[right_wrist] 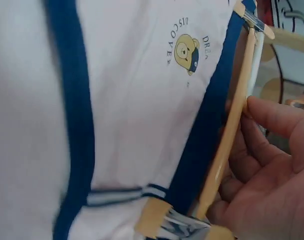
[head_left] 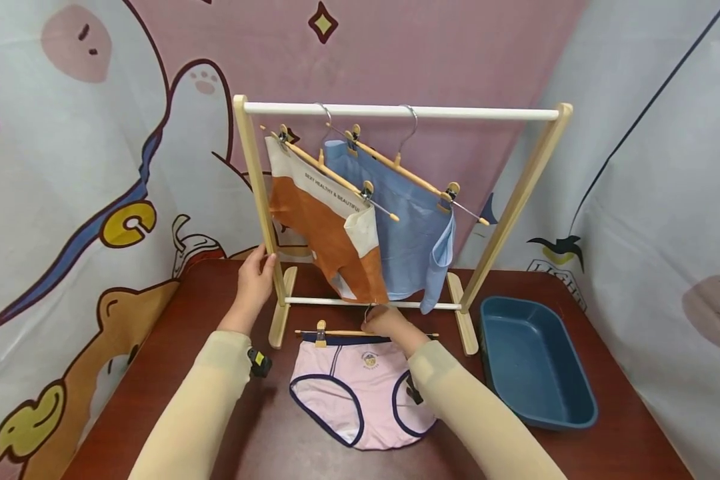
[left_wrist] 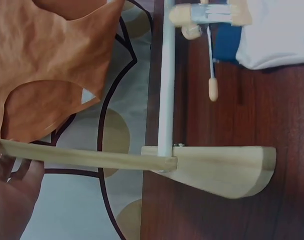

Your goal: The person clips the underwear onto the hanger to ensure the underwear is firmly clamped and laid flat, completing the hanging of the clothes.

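Note:
My left hand (head_left: 255,279) grips the left post of a wooden clothes rack (head_left: 257,180), with fingers behind the wood in the left wrist view. With my right hand (head_left: 389,321) I hold a clip hanger (right_wrist: 232,132) at its middle, by the hook. Pink panties (head_left: 377,393) with navy trim hang from its clips, low in front of the rack's bottom bar. On the top rail hang two more clip hangers. One carries orange and white underpants (head_left: 330,230), the other light blue underpants (head_left: 411,233). The right hand partly hides the pink panties' hanger in the head view.
A dark blue plastic tub (head_left: 587,407) stands on the brown table (head_left: 138,393), right of the rack. Behind the table hangs a cartoon-printed cloth (head_left: 474,53). The rack's wooden feet (head_left: 463,327) reach forward on the tabletop.

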The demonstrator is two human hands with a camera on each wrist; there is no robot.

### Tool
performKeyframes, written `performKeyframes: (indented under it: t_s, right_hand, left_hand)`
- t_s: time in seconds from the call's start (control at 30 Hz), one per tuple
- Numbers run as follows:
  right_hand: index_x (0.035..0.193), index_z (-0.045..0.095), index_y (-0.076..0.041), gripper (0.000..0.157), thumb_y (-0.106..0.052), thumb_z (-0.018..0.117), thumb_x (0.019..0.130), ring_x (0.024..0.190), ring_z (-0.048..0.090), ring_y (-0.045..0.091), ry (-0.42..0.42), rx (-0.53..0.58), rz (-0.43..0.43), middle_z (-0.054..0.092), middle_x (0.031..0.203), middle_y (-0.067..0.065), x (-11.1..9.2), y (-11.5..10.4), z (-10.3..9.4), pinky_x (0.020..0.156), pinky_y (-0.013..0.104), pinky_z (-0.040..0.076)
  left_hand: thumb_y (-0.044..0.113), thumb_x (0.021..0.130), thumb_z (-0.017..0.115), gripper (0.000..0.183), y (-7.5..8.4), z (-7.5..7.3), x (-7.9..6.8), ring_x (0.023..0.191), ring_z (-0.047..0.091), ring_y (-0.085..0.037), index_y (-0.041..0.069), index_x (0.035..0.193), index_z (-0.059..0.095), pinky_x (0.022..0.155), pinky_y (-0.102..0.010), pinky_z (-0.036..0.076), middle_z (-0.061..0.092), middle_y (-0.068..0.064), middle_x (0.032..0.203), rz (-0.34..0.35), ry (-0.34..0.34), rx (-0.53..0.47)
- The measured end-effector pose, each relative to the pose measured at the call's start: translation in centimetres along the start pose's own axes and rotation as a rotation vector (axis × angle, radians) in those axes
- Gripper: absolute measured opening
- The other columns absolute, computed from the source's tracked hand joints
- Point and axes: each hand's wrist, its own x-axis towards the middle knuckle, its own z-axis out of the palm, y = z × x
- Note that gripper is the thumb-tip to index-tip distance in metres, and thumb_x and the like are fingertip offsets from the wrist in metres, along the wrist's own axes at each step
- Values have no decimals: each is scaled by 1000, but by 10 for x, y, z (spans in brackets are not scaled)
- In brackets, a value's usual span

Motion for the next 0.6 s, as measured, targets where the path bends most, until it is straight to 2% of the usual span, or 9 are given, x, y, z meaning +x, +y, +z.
performKeyframes:
  t_s: [0.07,0.1,0.13,0.2,0.3,0.43,0.6]
  right_hand:
    - [63,68,-18,17,-29,73,75,67,55,15,58,55,-54,62,65,-4,-15,-5,-7,64,28,47]
    - [66,71,-15,11,-22,76,73,71,59,17,68,62,-42,66,68,-2,-30,-18,-18,68,30,49]
    - [68,72,-14,8,-20,76,73,71,60,16,93,62,-90,67,69,-2,-39,-22,-21,68,30,49]
    - [66,73,-15,6,-16,76,72,70,61,13,135,31,-193,67,68,-5,-55,-29,-28,66,26,48]
    - [67,72,-16,8,-15,75,74,70,62,10,178,-22,-285,67,68,-8,-74,-34,-32,64,23,47]
    - [71,71,-18,7,-16,75,77,74,64,10,210,-87,-286,68,71,-9,-92,-33,-34,65,26,49]
    - [76,72,-20,5,-17,76,77,75,64,9,193,-178,-297,68,76,-9,-110,-25,-35,65,27,49]
  left_hand:
    - [20,100,46,43,1,-2,1,126,46,-36,4,140,44,104,-48,38,48,-22,137,-20,-15,-13]
    - [21,100,46,42,1,-3,2,124,48,-36,6,140,45,103,-48,39,50,-21,135,-25,-18,-19]
    - [22,100,46,42,2,-3,2,122,50,-36,7,139,46,102,-48,40,51,-21,134,-30,-19,-21]
    - [23,100,47,40,2,-4,3,119,53,-35,9,137,49,100,-47,42,54,-20,131,-37,-20,-28]
    - [23,99,47,40,3,-5,3,117,55,-35,10,137,50,98,-47,44,56,-19,129,-42,-22,-31]
    - [24,99,47,42,1,-5,3,119,53,-35,10,139,48,101,-46,41,56,-19,131,-42,-26,-25]
    - [25,99,48,43,0,-5,3,123,51,-34,11,140,46,104,-46,38,55,-19,132,-57,-27,-28]
